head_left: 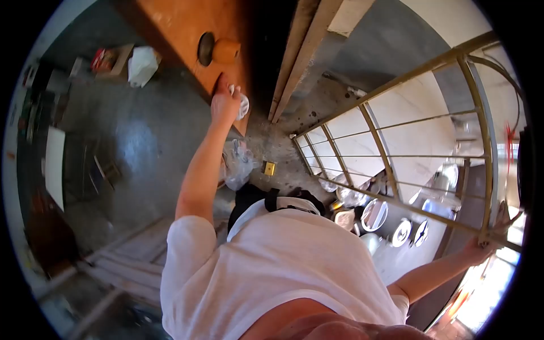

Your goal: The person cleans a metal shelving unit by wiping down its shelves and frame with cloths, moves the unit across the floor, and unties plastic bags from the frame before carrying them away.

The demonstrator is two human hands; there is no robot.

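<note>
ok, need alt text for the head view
A person's left hand holds a white wad at an orange-brown wooden panel. The right arm stretches out the other way, its hand at a metal frame. Below, a yellow object and clear plastic lie on the grey floor.

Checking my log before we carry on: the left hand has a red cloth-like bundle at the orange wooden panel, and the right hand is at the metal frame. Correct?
Not quite: the cloth-like bundle at the left hand is white, not red, as the head view shows. The rest stands: it is at the orange wooden panel, and the right hand is at the metal frame.
</note>
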